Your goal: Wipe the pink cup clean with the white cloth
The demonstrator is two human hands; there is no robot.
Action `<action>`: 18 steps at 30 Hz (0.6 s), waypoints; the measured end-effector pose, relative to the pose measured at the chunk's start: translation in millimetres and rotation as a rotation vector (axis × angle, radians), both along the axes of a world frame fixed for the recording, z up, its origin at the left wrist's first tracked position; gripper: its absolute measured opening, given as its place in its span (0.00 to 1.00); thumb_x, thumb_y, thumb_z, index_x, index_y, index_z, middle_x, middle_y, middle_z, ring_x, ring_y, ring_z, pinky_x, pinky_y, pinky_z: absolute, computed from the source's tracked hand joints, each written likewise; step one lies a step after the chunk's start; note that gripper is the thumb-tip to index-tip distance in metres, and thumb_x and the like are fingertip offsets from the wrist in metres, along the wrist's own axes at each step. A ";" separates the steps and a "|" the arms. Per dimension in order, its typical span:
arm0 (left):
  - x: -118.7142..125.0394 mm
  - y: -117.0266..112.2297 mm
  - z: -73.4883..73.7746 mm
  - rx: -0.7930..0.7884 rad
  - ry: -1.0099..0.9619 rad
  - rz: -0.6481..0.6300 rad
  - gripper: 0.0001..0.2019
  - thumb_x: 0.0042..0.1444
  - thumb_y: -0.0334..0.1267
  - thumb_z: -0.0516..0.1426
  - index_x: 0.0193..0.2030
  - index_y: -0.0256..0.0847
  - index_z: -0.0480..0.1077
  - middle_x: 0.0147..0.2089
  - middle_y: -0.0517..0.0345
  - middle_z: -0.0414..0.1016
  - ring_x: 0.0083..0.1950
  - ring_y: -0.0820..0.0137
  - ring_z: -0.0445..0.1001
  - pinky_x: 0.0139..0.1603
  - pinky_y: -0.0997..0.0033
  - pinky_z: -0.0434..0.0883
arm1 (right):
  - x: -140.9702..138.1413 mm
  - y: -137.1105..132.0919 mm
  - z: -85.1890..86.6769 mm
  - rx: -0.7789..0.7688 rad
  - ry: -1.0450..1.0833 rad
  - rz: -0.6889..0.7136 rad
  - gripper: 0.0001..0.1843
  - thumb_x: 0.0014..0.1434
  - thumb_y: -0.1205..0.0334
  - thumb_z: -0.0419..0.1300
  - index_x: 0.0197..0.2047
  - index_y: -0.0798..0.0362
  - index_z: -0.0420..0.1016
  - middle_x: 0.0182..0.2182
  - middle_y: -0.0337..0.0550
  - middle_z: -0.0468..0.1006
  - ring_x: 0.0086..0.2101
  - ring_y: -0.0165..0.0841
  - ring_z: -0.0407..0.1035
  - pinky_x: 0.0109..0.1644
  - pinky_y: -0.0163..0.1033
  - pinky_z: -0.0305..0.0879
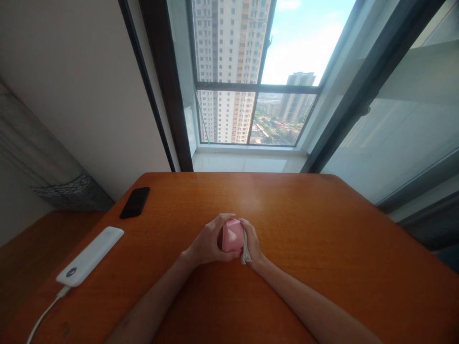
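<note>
Left of the pink box (pixel 232 236), a white power bank (pixel 89 255) lies on the wooden table (pixel 322 267). The left hand (pixel 207 241) and right hand (pixel 252 241) clamp the box together, a pale cloth (pixel 245 248) caught at the right; slackened fingers could let it slip.

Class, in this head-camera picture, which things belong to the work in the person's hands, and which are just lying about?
In use: left hand; right hand; pink box; white cloth.
Lying about: black smartphone; white power bank; white cable.
</note>
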State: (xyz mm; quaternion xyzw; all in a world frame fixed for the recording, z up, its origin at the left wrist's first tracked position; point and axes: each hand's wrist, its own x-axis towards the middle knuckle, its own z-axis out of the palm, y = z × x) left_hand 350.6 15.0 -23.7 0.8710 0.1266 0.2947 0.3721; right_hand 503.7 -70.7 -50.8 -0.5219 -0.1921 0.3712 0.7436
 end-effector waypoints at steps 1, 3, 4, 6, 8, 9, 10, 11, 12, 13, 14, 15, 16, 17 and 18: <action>0.7 -0.7 -0.9 -0.068 0.008 0.016 0.45 0.52 0.55 0.73 0.73 0.46 0.64 0.69 0.45 0.75 0.66 0.50 0.78 0.70 0.52 0.75 | -0.3 -0.6 1.0 -0.009 -0.020 -0.007 0.25 0.51 0.32 0.71 0.29 0.48 0.81 0.29 0.38 0.77 0.35 0.38 0.67 0.42 0.41 0.68; 2.3 -1.4 -3.6 -0.173 0.002 0.033 0.40 0.58 0.59 0.68 0.72 0.45 0.65 0.68 0.45 0.77 0.63 0.51 0.79 0.68 0.53 0.75 | 0.0 -2.0 2.6 -0.021 -0.063 -0.008 0.25 0.53 0.34 0.70 0.29 0.49 0.81 0.29 0.38 0.78 0.35 0.38 0.68 0.42 0.41 0.67; 3.1 -1.4 -5.1 -0.203 -0.009 0.034 0.38 0.60 0.60 0.66 0.71 0.44 0.65 0.67 0.45 0.77 0.62 0.51 0.80 0.68 0.53 0.75 | 0.3 -2.5 3.3 -0.025 -0.078 -0.001 0.25 0.54 0.34 0.70 0.29 0.49 0.82 0.29 0.38 0.78 0.35 0.38 0.68 0.42 0.41 0.67; 4.3 -1.2 -7.5 -0.229 -0.028 0.028 0.36 0.62 0.61 0.64 0.71 0.44 0.66 0.67 0.45 0.78 0.62 0.52 0.80 0.68 0.54 0.74 | 0.8 -3.3 4.4 -0.026 -0.094 0.019 0.25 0.56 0.35 0.68 0.29 0.50 0.81 0.28 0.38 0.77 0.34 0.38 0.67 0.41 0.41 0.66; 4.7 -0.9 -9.0 -0.230 -0.031 0.020 0.37 0.62 0.62 0.64 0.71 0.44 0.65 0.68 0.45 0.77 0.63 0.52 0.79 0.69 0.54 0.73 | 0.9 -3.7 5.2 -0.025 -0.102 0.027 0.25 0.56 0.35 0.68 0.29 0.51 0.82 0.27 0.38 0.77 0.34 0.38 0.67 0.41 0.42 0.65; 4.7 -0.9 -9.5 -0.229 -0.030 0.020 0.37 0.63 0.62 0.64 0.71 0.44 0.65 0.68 0.45 0.76 0.63 0.52 0.79 0.69 0.54 0.73 | 0.9 -3.8 5.4 -0.023 -0.104 0.030 0.25 0.57 0.35 0.67 0.29 0.51 0.82 0.27 0.38 0.77 0.34 0.37 0.67 0.42 0.42 0.65; 4.5 -1.0 -10.1 -0.229 -0.026 0.019 0.37 0.63 0.63 0.63 0.71 0.44 0.65 0.68 0.45 0.76 0.64 0.52 0.79 0.69 0.53 0.73 | 0.9 -3.9 5.6 -0.018 -0.105 0.035 0.25 0.57 0.36 0.67 0.29 0.51 0.82 0.27 0.38 0.77 0.34 0.37 0.66 0.42 0.42 0.65; 4.3 -1.1 -10.8 -0.229 -0.021 0.015 0.38 0.63 0.63 0.63 0.72 0.44 0.64 0.69 0.44 0.76 0.64 0.51 0.78 0.70 0.53 0.72 | 0.9 -4.0 5.7 -0.014 -0.105 0.042 0.25 0.57 0.36 0.67 0.29 0.51 0.82 0.27 0.38 0.77 0.34 0.37 0.66 0.41 0.42 0.65; 4.0 -1.3 -11.6 -0.225 -0.021 0.012 0.38 0.64 0.64 0.63 0.73 0.44 0.63 0.69 0.44 0.75 0.65 0.51 0.78 0.70 0.52 0.72 | 1.0 -4.0 5.6 -0.011 -0.107 0.043 0.24 0.57 0.36 0.67 0.29 0.51 0.82 0.27 0.38 0.76 0.34 0.37 0.66 0.41 0.42 0.65; 3.6 -1.4 -12.6 -0.214 -0.027 0.010 0.40 0.64 0.64 0.63 0.74 0.44 0.61 0.71 0.43 0.74 0.66 0.50 0.77 0.72 0.51 0.71 | 1.3 -4.0 5.3 -0.012 -0.109 0.043 0.24 0.57 0.36 0.67 0.29 0.51 0.82 0.27 0.38 0.77 0.34 0.37 0.66 0.42 0.42 0.65; 3.1 -1.3 -13.7 -0.188 -0.045 0.009 0.41 0.64 0.65 0.62 0.76 0.45 0.59 0.72 0.42 0.72 0.68 0.49 0.76 0.73 0.49 0.70 | 1.7 -4.0 4.9 -0.016 -0.110 0.039 0.24 0.57 0.36 0.67 0.29 0.50 0.82 0.27 0.38 0.77 0.34 0.38 0.67 0.42 0.42 0.65; 2.3 -0.9 -14.6 -0.148 -0.070 0.005 0.43 0.64 0.66 0.62 0.77 0.45 0.58 0.74 0.40 0.70 0.71 0.48 0.74 0.75 0.47 0.69 | 2.1 -4.0 4.3 -0.024 -0.112 0.030 0.24 0.56 0.36 0.67 0.29 0.50 0.82 0.28 0.38 0.78 0.35 0.38 0.68 0.43 0.42 0.66; 1.3 -0.2 -15.2 -0.090 -0.097 -0.002 0.45 0.64 0.67 0.62 0.78 0.45 0.57 0.76 0.39 0.67 0.74 0.47 0.71 0.77 0.46 0.67 | 2.6 -3.9 3.5 -0.036 -0.114 0.015 0.24 0.55 0.36 0.68 0.29 0.50 0.83 0.29 0.39 0.79 0.36 0.39 0.69 0.44 0.43 0.66; 0.0 0.8 -15.5 -0.020 -0.120 -0.009 0.45 0.63 0.68 0.63 0.78 0.45 0.57 0.78 0.38 0.64 0.76 0.45 0.68 0.78 0.44 0.66 | 2.9 -3.7 2.6 -0.049 -0.113 0.000 0.23 0.54 0.36 0.68 0.30 0.50 0.84 0.30 0.40 0.80 0.37 0.40 0.70 0.46 0.43 0.66; -1.5 2.1 -15.3 0.057 -0.136 -0.017 0.46 0.62 0.68 0.63 0.78 0.46 0.57 0.79 0.38 0.62 0.77 0.44 0.66 0.78 0.42 0.65 | 3.2 -3.5 1.5 -0.062 -0.108 -0.016 0.23 0.53 0.36 0.69 0.30 0.49 0.84 0.31 0.40 0.81 0.38 0.41 0.70 0.47 0.44 0.67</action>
